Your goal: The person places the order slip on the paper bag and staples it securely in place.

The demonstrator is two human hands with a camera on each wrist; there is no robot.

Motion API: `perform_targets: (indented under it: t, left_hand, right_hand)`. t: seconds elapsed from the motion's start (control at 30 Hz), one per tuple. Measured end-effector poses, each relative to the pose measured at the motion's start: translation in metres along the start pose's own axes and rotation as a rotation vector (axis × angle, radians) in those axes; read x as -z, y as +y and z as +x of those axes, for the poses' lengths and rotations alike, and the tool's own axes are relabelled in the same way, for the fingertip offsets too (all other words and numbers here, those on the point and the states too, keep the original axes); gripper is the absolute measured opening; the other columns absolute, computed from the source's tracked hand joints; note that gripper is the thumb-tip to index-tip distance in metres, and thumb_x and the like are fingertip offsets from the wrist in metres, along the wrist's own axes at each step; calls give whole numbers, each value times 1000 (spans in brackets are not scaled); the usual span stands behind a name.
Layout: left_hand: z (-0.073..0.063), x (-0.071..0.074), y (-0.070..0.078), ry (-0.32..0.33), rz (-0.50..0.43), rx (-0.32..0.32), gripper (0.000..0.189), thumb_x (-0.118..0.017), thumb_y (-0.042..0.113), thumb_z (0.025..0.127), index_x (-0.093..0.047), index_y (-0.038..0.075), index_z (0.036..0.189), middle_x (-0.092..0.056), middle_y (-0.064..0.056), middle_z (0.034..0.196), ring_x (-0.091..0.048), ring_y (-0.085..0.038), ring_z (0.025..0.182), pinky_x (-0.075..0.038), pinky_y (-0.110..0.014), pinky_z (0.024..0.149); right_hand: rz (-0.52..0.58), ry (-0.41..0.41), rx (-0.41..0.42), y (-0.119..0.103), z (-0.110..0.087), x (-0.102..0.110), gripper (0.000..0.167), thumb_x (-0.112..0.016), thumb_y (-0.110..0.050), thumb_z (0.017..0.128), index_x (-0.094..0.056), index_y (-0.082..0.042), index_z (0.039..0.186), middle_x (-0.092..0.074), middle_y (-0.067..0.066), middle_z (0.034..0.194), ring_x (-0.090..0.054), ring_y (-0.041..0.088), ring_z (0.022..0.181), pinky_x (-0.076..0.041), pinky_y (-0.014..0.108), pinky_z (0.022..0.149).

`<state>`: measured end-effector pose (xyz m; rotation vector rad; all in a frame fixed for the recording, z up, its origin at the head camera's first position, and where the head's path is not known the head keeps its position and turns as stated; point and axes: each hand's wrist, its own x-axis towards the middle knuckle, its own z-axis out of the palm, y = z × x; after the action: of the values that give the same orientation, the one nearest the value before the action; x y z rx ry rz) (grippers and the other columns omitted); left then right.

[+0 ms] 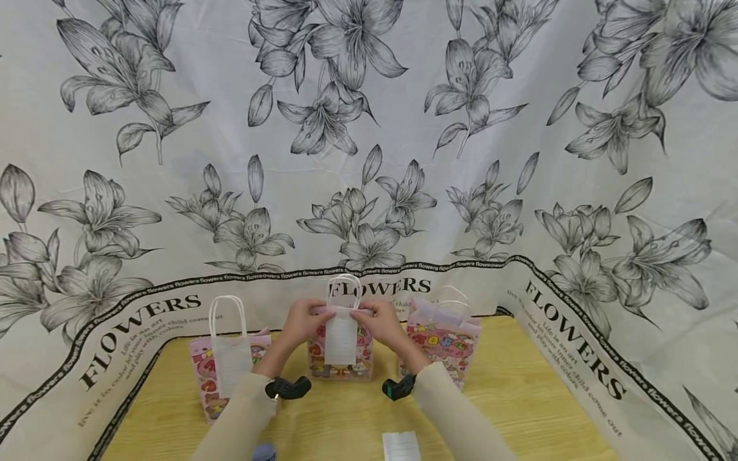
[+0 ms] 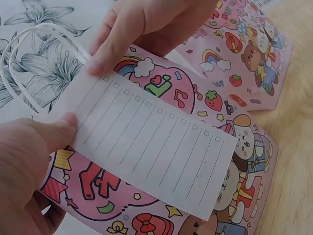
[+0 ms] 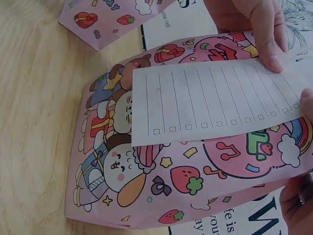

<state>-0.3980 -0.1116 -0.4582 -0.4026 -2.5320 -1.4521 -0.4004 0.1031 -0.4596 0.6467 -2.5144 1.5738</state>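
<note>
A lined checklist sheet point(image 1: 341, 342) lies against the front of the middle pink gift bag point(image 1: 364, 363), its top edge at the bag's rim, below the white handles. My left hand point(image 1: 302, 322) pinches the sheet's upper left corner together with the rim, thumb in front and fingers behind. At the opposite corner, my right hand point(image 1: 380, 323) pinches sheet and rim the same way. Close up in the left wrist view, the sheet point(image 2: 151, 142) shows ruled lines and small checkboxes over the bag's cartoon animals. Whatever joins the sheet to the bag is hidden.
Another pink bag point(image 1: 203, 365) stands left, with a white lined sheet point(image 1: 232, 371) on its front. A third bag point(image 1: 444, 339) stands right, partly behind my forearm. Near the table's front edge lie a loose lined sheet point(image 1: 401, 446) and a bluish object point(image 1: 264, 452). Floral cloth point(image 1: 369, 192) hangs behind.
</note>
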Motion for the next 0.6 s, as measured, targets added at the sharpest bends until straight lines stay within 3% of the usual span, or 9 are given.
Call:
perform_targets:
  t: [0.07, 0.2, 0.27, 0.37, 0.5, 0.6]
  left_hand:
    - [-2, -2, 2, 19, 7, -10, 30, -74, 14, 88, -69, 0, 114, -68, -16, 107, -67, -25, 85, -56, -38, 66]
    - [-13, 1, 21, 103, 68, -62, 47, -76, 16, 87, -60, 4, 129, -57, -19, 126, -56, -33, 112, -49, -48, 90]
    - [-25, 7, 35, 140, 91, -116, 50, -76, 16, 87, -57, 5, 132, -52, -18, 131, -49, -34, 120, -43, -52, 96]
    - [-46, 22, 56, 143, 85, -195, 42, -72, 18, 90, -59, 9, 129, -52, -12, 131, -47, -31, 123, -40, -54, 98]
    - [-76, 46, 67, 49, 68, -256, 24, -68, 18, 94, -66, 14, 118, -62, -4, 120, -56, -24, 112, -46, -52, 91]
    - [-99, 60, 60, -70, 83, -241, 16, -66, 20, 95, -70, 18, 110, -67, 3, 108, -61, -16, 100, -50, -45, 84]
  right_hand:
    - [-3, 25, 6, 1, -2, -1, 20, -67, -22, 94, -76, -4, 98, -70, 3, 78, -62, 14, 63, -50, 28, 55]
    - [-6, 48, 5, 2, -4, -3, 20, -68, -22, 93, -76, -4, 95, -71, 4, 80, -65, 15, 67, -53, 29, 58]
    - [-2, 47, -10, 4, -5, -4, 21, -68, -24, 93, -76, -5, 96, -71, 4, 81, -66, 15, 68, -53, 29, 59]
    - [-9, 49, -15, 4, -7, -4, 19, -68, -23, 93, -77, -6, 96, -72, 4, 81, -66, 15, 68, -53, 28, 59]
    - [-7, 64, 9, 2, -3, -4, 18, -68, -22, 93, -77, -6, 93, -71, 4, 79, -65, 16, 66, -52, 28, 57]
    - [4, 62, 10, 2, -1, -3, 18, -69, -22, 93, -77, -6, 91, -71, 3, 79, -65, 15, 66, -52, 29, 56]
